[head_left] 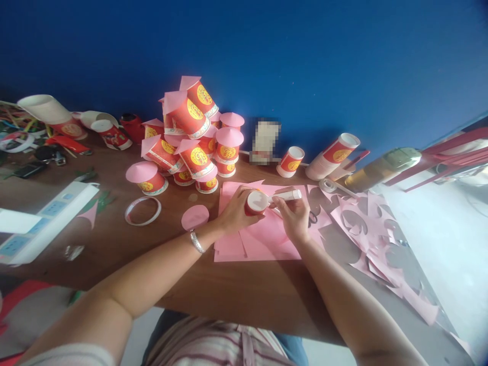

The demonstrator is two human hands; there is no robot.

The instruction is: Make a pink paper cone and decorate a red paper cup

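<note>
My left hand is wrapped round a small red paper cup, its pale round end facing up. My right hand grips a white tube, whose narrow tip points left and meets the cup's rim. Both hands are above a stack of pink paper sheets. Dark scissor handles show just right of my right hand, the rest hidden. A pink paper disc lies left of the sheets, near my left wrist.
Red cups with pink cone tops are piled at the back left. Further right stand a lone cup, a cup stack and a bottle. Pink scraps cover the right side. A power strip and white ring lie left.
</note>
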